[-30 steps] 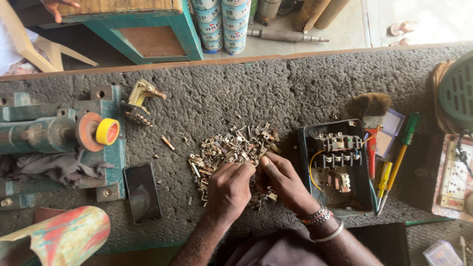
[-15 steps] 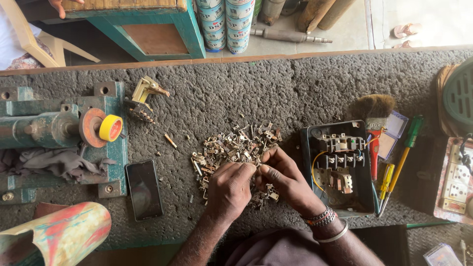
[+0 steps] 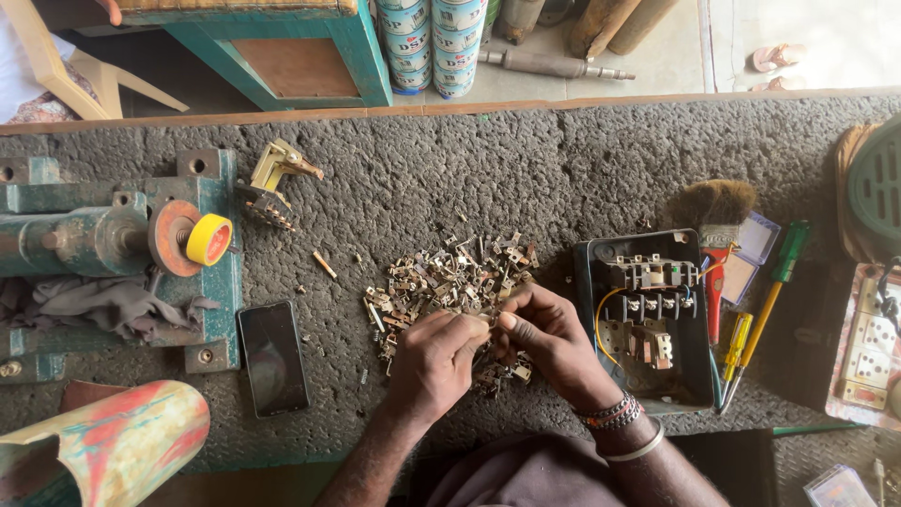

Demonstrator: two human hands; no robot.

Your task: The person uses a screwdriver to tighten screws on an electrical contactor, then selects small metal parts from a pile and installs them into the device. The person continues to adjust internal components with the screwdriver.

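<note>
My left hand [image 3: 434, 361] and my right hand [image 3: 552, 340] meet over the near edge of a heap of small brass and steel parts [image 3: 441, 282] on the rough grey bench top [image 3: 563, 178]. The fingertips of both hands pinch one small metal piece [image 3: 488, 321] between them. The piece is mostly hidden by my fingers. Bangles and a bead band circle my right wrist. An open black switch box [image 3: 648, 319] with contacts and a yellow wire lies just right of my right hand.
A black phone [image 3: 272, 357] lies left of my hands. A teal machine with yellow tape [image 3: 208, 238] stands far left. A brush [image 3: 715, 235], screwdrivers [image 3: 765, 310] and a white switch plate [image 3: 868, 352] lie right. A painted roll [image 3: 103, 441] rests at bottom left.
Both hands have stayed at the near edge of the heap, fingers shifting slightly on the small piece. The view has drifted a little.
</note>
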